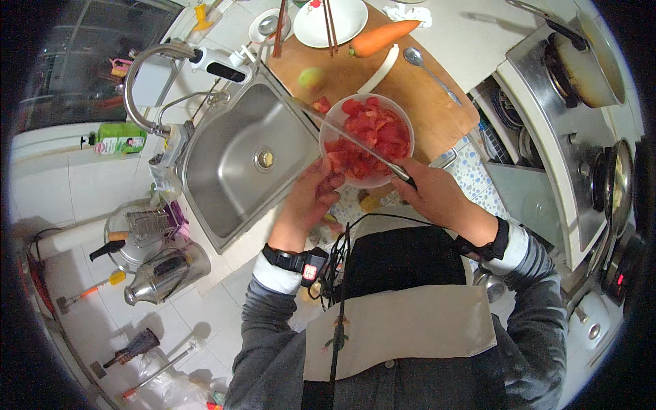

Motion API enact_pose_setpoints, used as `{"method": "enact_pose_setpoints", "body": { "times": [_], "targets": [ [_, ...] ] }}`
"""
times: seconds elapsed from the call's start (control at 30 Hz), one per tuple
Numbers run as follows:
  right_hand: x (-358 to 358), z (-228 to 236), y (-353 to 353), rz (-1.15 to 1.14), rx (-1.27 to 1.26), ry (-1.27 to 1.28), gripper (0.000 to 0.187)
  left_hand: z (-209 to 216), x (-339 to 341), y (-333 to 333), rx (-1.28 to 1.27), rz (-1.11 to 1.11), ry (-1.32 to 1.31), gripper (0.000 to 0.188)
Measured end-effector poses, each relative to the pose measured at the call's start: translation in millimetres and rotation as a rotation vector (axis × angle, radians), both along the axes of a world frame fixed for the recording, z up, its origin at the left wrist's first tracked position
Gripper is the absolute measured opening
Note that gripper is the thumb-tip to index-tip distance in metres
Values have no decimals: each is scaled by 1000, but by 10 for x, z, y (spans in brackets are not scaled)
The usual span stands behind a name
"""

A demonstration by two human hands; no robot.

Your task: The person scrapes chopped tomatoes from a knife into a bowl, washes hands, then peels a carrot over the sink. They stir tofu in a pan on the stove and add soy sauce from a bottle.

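A clear plastic bowl (404,111) full of red tomato chunks (372,130) is at the near side of the wooden cutting board (437,119). My left hand (309,197) is closed at the bowl's near-left rim, fingers curled against its wall; part of the grip is hidden. My right hand (437,195) grips the dark handle of a knife (362,145). Its blade slants over the bowl toward the far left, above the chunks. A small red tomato piece (321,104) lies on the board just left of the bowl.
A carrot (385,39), a pale peeled strip (380,70), a spoon (432,73), a greenish round piece (311,78) and a white plate (311,27) with chopsticks occupy the board. Left is a steel sink (232,160); right, a stove (547,130) with a pot (591,68) and pan (620,191).
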State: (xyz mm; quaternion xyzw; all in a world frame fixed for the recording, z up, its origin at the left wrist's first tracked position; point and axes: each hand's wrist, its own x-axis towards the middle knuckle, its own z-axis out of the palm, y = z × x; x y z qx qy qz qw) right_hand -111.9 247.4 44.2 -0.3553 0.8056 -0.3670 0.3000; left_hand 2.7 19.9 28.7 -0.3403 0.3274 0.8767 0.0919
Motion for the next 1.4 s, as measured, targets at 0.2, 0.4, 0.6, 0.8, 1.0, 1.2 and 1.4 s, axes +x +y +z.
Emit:
{"method": "enact_pose_setpoints", "body": {
  "times": [0.2, 0.4, 0.6, 0.8, 1.0, 1.2, 1.4],
  "targets": [
    [14, 42, 17, -58, -50, 55, 33, 121, 136, -82, -97, 54, -6, 28],
    [-68, -33, 85, -48, 41, -42, 36, 441, 1146, -392, -412, 369, -16, 30],
    [-108, -74, 153, 38, -80, 121, 32, 253, 2833, -368, -515, 692, -289, 25],
    [51, 11, 201, -100, 65, -44, 32, -1366, 3946, -301, -395, 877, -556, 19],
    [489, -14, 105, -266, 35, 24, 29, -3012, 4376, -556, -621, 830, -856, 24],
    [789, -196, 31, -377, 60, 113, 23, -4269, 4636, -1055, -820, 683, -878, 29],
    [1009, -98, -64, -432, 174, 130, 28, -5086, 4720, -1336, -2123, -1153, -959, 43]
  ]
}}
